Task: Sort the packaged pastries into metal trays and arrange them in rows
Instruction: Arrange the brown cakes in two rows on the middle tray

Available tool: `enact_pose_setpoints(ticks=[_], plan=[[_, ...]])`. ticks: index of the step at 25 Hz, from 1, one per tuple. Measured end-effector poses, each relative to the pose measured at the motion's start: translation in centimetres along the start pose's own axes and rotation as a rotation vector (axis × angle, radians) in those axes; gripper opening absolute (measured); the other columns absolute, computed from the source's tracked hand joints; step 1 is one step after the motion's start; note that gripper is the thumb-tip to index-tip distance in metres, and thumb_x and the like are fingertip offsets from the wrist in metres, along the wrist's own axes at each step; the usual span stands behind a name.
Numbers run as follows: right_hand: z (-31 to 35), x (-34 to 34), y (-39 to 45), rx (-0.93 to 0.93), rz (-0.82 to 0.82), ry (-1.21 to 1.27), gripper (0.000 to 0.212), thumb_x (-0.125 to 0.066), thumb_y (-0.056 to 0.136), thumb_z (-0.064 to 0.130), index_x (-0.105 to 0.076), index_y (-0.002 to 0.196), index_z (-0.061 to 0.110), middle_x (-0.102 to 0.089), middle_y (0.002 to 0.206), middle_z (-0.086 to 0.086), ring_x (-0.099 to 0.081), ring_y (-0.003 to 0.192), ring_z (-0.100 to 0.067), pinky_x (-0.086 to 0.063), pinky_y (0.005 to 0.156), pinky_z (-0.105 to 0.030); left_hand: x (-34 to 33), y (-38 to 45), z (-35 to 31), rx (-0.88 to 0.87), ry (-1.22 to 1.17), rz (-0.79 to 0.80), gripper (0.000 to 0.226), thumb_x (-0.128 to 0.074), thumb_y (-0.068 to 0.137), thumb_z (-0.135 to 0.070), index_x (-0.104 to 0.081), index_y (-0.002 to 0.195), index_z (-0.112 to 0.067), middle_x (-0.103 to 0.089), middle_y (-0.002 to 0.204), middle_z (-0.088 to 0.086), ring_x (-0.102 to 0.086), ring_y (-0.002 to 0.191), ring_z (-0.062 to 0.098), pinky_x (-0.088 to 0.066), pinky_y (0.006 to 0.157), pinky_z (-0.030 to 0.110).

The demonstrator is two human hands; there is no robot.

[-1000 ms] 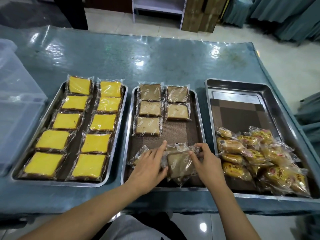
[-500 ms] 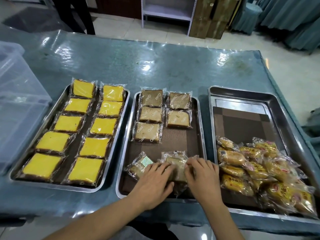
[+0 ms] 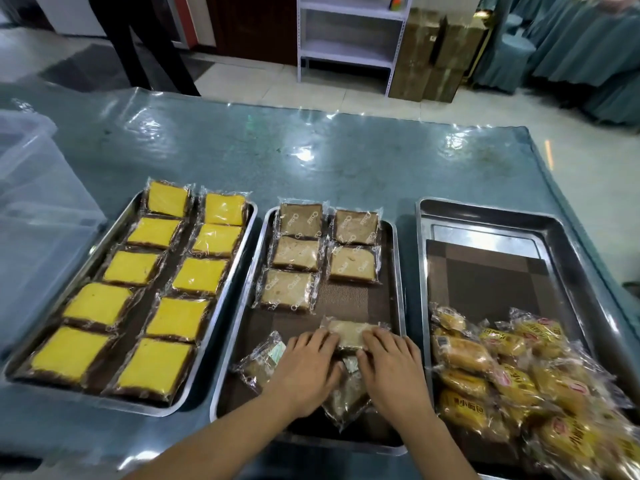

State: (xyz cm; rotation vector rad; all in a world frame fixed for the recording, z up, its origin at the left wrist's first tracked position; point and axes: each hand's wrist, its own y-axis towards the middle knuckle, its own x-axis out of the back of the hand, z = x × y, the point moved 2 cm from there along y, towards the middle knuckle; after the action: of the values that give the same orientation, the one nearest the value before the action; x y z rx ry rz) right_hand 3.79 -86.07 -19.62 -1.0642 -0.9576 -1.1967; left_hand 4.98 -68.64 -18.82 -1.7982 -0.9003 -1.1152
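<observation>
Three metal trays lie side by side. The middle tray [image 3: 398,258] has several wrapped brown cake slices [image 3: 292,258] set in two columns at its far end. Near its front, my left hand [image 3: 304,365] and my right hand [image 3: 391,365] both grip one wrapped brown slice [image 3: 348,332] from either side, fingers curled over its edges. Two more wrapped brown slices lie loose there: one [image 3: 261,360] left of my left hand, one [image 3: 344,396] under my wrists. The left tray [image 3: 239,271] is filled with two columns of yellow-topped slices [image 3: 199,275].
The right tray [image 3: 485,213] holds a loose heap of small orange-wrapped buns [image 3: 512,368] at its near end, its far half showing a brown mat. A clear plastic bin [image 3: 38,220] stands at the table's left. A person's dark legs [image 3: 145,43] stand beyond the table.
Both hands closed in on the brown slice and shifted it slightly away from me on the middle tray. The camera tilted up, showing more of the room.
</observation>
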Motion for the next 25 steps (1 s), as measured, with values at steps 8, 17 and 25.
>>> enact_pose_setpoints(ticks=[8, 17, 25], plan=[[-1.0, -0.2, 2.7, 0.047, 0.115, -0.016, 0.052, -0.021, 0.107, 0.049, -0.044, 0.149, 0.029, -0.052, 0.146, 0.010, -0.044, 0.137, -0.013, -0.013, 0.125, -0.038, 0.3, 3.6, 0.0, 0.071, 0.029, 0.037, 0.056, -0.020, 0.105, -0.051, -0.032, 0.152, -0.023, -0.035, 0.157, -0.002, -0.028, 0.143, 0.023, -0.021, 0.116, 0.041], [-1.4, -0.4, 3.8, 0.115, 0.199, 0.011, 0.057, -0.014, 0.107, 0.050, -0.035, 0.154, 0.026, -0.041, 0.157, 0.009, -0.030, 0.147, -0.011, -0.002, 0.127, -0.039, -0.2, 3.6, 0.3, 0.100, 0.007, 0.020, 0.058, -0.018, 0.106, -0.052, -0.022, 0.157, -0.025, -0.025, 0.162, -0.003, -0.021, 0.147, 0.020, -0.019, 0.120, 0.040], [-1.7, -0.2, 3.2, 0.152, 0.011, -0.006, 0.051, -0.026, 0.104, 0.046, -0.060, 0.135, 0.024, -0.058, 0.135, 0.007, -0.051, 0.128, -0.015, -0.028, 0.122, -0.043, -1.9, 2.4, -0.2, 0.166, -0.038, 0.030, 0.064, -0.012, 0.103, -0.055, -0.016, 0.159, -0.024, -0.021, 0.162, -0.002, -0.021, 0.146, 0.020, -0.020, 0.121, 0.039]])
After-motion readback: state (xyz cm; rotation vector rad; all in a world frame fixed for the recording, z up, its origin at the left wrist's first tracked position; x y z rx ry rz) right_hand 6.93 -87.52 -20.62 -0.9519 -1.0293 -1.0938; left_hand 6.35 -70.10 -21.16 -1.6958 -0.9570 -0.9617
